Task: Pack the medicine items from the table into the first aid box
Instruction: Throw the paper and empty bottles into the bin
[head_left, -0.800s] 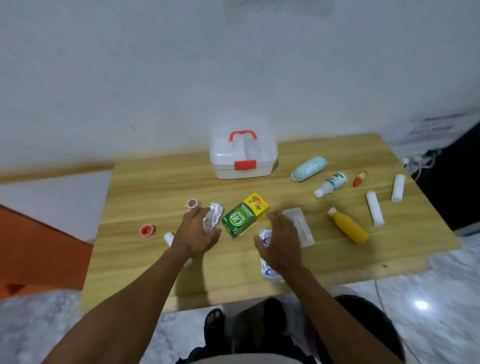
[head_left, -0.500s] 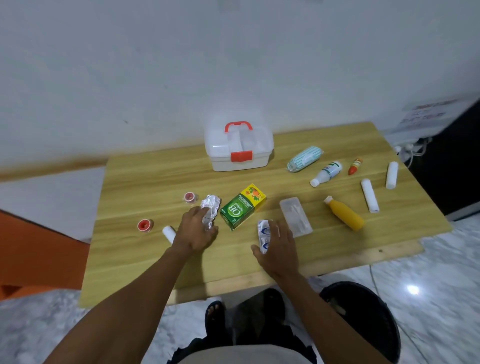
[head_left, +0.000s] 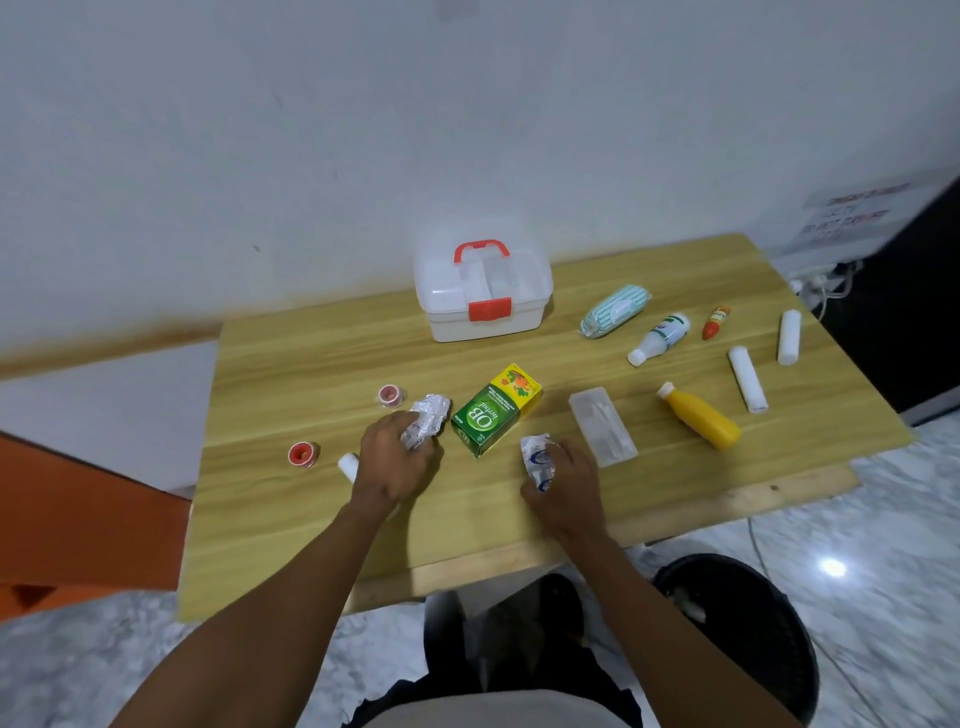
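Head view. We record a wooden table (head_left: 311, 364) set against a white wall. The first aid box (head_left: 483, 296) stands at the far middle of the table, lid down, its red latch facing us and its red handle on top.

The left hand (head_left: 397, 457) lies on the near left part of the table, its fingers curled round a crumpled foil pack (head_left: 428, 423). The right hand (head_left: 566, 488) lies near the front edge and grips a white and blue packet (head_left: 537, 457), fingers bent over it.

Between the two hands lies a green and yellow carton (head_left: 493, 410), flat and set at an angle, just beside the foil pack. Right of it lies a clear plastic packet (head_left: 602, 428), then a yellow bottle (head_left: 698, 423) on its side.

Further right and back we note a striped teal pack (head_left: 615, 310), a white bottle (head_left: 660, 339), a small red tube (head_left: 716, 322) and two white rolls (head_left: 747, 379), all lying down and apart from one another.

Left of the left hand are two red tape rolls (head_left: 301, 454). A white roll end (head_left: 348, 465) shows partly behind the wrist.
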